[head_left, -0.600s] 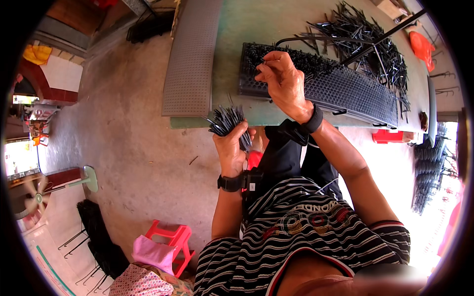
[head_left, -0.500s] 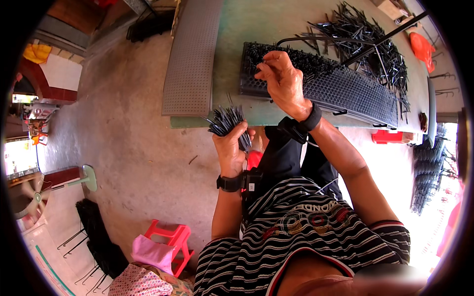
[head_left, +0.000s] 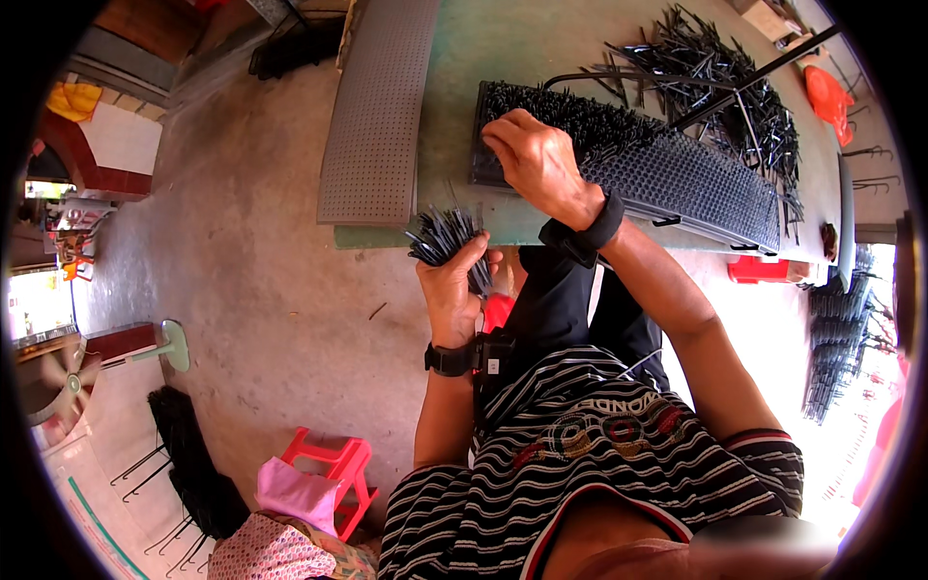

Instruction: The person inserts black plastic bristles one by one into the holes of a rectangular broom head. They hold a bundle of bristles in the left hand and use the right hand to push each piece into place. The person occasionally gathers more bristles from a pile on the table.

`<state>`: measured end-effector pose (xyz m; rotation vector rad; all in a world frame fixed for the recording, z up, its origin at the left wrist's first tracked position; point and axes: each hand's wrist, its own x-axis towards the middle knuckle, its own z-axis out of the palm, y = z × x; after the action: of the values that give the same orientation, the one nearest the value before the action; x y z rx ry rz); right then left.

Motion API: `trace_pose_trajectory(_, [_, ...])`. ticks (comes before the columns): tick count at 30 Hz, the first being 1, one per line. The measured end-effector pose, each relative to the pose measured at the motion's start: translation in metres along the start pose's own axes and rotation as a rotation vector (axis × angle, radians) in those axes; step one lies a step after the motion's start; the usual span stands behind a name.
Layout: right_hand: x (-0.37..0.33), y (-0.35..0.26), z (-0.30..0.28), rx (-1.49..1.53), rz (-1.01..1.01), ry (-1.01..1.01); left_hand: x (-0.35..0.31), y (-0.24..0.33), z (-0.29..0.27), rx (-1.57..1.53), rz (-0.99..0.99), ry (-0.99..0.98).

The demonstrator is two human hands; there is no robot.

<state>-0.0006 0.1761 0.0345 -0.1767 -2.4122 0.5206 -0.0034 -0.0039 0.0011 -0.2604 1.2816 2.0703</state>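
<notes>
My left hand point(head_left: 452, 282) is closed round a bundle of thin black sticks point(head_left: 447, 238), their ends fanning up past the fingers. It is just off the table's near edge. My right hand point(head_left: 536, 162) is over the left end of a long dark tray point(head_left: 706, 193) full of small round holes. Its fingers are bent and pinched together at the tray's near left corner; whatever they hold is hidden. Black sticks point(head_left: 599, 124) stand upright, densely packed, in the tray's left and far part, while bare holes show toward the right.
A loose heap of black sticks point(head_left: 744, 97) lies behind the tray on the green table point(head_left: 464, 58). A perforated grey board point(head_left: 372, 126) lies along its left side. A thin black frame point(head_left: 764, 70) crosses above the tray. A red stool point(head_left: 353, 464) stands behind me at left.
My right hand has come slightly nearer and to the left, from above the standing sticks to the tray's near left corner, its fingers turning downward. My left hand stays with its bundle.
</notes>
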Motion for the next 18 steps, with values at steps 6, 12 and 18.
trace_pose_trajectory(6, [-0.010,-0.012,-0.010,0.436,0.356,-0.297,-0.008,0.001,0.016,0.062,0.005,-0.116])
trace_pose_trajectory(12, [0.002,-0.007,-0.031,0.783,0.623,0.064,-0.008,-0.003,0.022,0.022,-0.066,-0.050])
trace_pose_trajectory(18, [-0.003,-0.004,-0.022,0.500,0.430,0.186,0.004,-0.008,0.014,0.025,-0.037,-0.009])
